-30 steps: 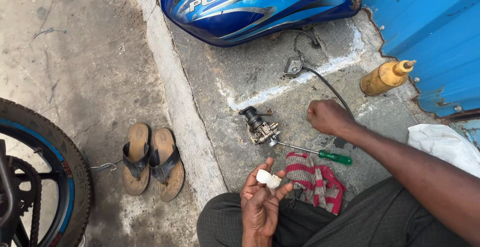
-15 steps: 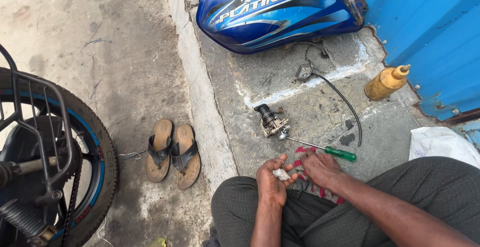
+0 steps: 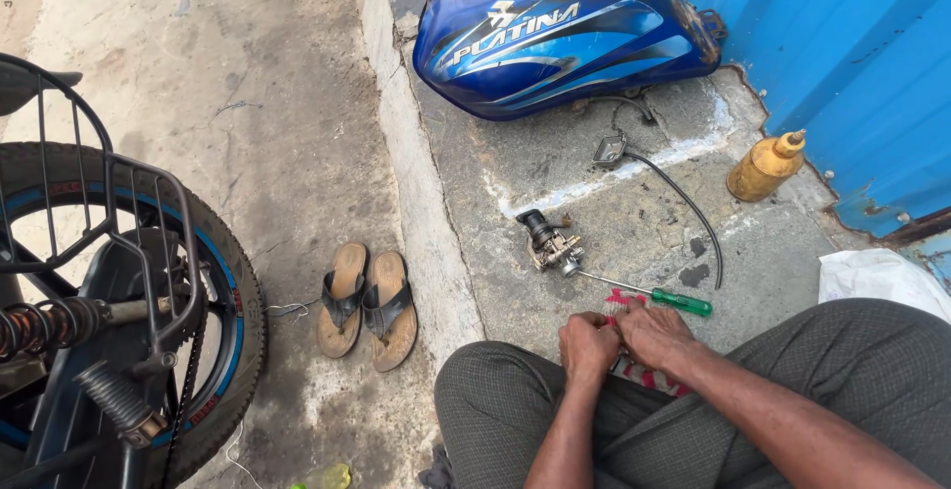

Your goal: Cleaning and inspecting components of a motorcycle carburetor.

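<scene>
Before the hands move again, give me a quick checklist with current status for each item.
1. Left hand and right hand together over the striped cloth: ok.
2. Small part visible in the hands: cannot tell, fingers hide it.
3. Screwdriver on the ground just beyond the hands: ok.
4. Carburetor on the slab, apart from the hands: ok.
5. Yellow bottle upright by the blue wall: ok.

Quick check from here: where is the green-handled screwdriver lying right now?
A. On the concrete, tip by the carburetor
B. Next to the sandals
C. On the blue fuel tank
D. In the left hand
A: the green-handled screwdriver lies on the concrete, its tip at the carburetor, just beyond both hands.
</scene>
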